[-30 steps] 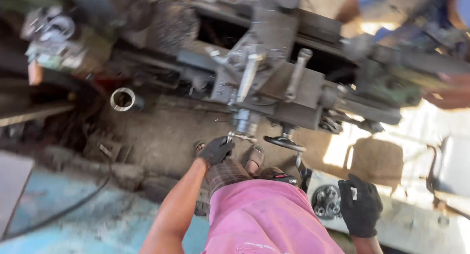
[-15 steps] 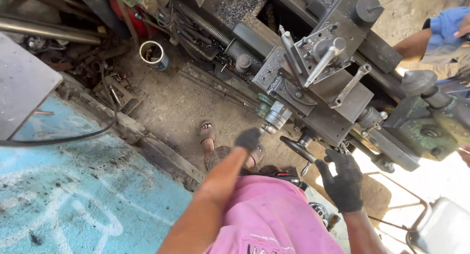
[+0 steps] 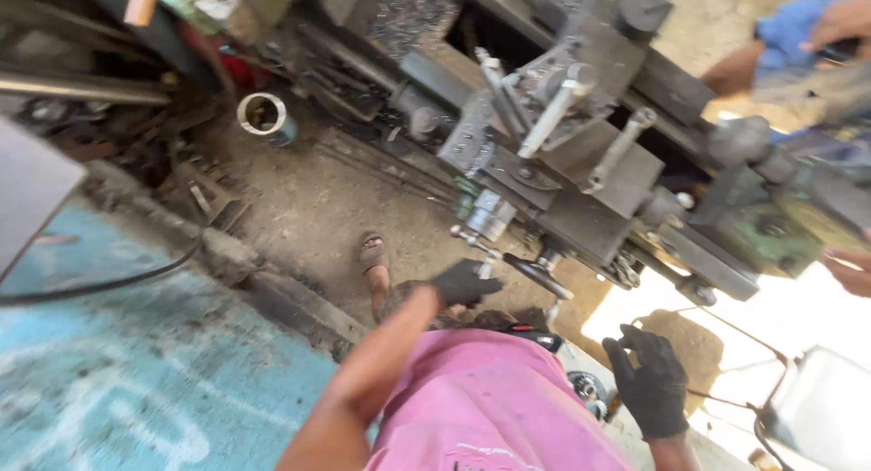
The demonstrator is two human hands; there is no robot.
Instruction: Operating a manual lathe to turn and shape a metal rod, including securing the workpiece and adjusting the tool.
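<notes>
Grip: left hand [image 3: 463,283] at lathe handwheel [image 3: 478,241] (closure blurred, cannot tell) | right hand [image 3: 651,387] spread, holding nothing

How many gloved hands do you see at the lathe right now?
2. The left hand, in a black glove, reaches to the small crank handle under the lathe carriage. The right hand, also gloved, hangs lower right. Bare hands of other people show at the right edge.

Machine workshop. Evidence: large grey metal lathe [image 3: 581,162] with steel levers and handwheel; dark metal swarf [image 3: 408,13] heaped behind it; oil-stained dirt floor [image 3: 308,199]; short steel pipe section [image 3: 265,115]; rusty scrap metal pieces [image 3: 172,162]; black work gloves worn.
</notes>
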